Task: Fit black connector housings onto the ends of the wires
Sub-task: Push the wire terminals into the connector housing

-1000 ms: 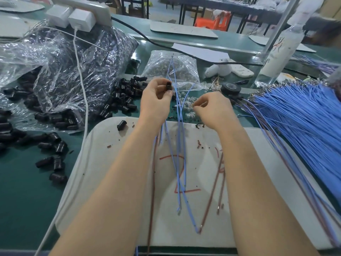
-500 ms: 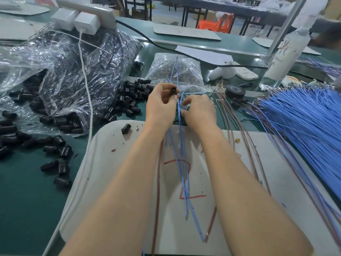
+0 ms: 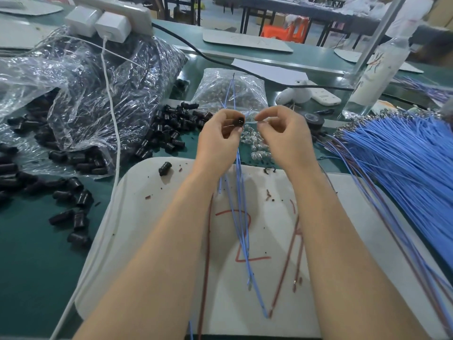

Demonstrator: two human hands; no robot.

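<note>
My left hand [image 3: 220, 136] grips a black connector housing [image 3: 239, 121] between thumb and fingers, its open end turned right. Thin blue wires [image 3: 241, 217] run from that hand down over the white board [image 3: 152, 217], and two blue ends stick up behind it. My right hand [image 3: 282, 136] pinches a small clear piece [image 3: 260, 122] just right of the housing, with a slim gap between them. Red-brown wires [image 3: 207, 241] lie on the board under my forearms.
Loose black housings [image 3: 171, 133] are heaped left of my hands, more spilling from a crumpled plastic bag [image 3: 93, 99]. A clear bag of small parts [image 3: 230, 94] sits behind. A thick bundle of blue wires [image 3: 404, 163] fans out at right. A white cable [image 3: 115, 133] crosses the left side.
My right hand has drawn right and up from beside the left, now pinching a small clear piece level with the housing. The left hand holds the housing much as before.
</note>
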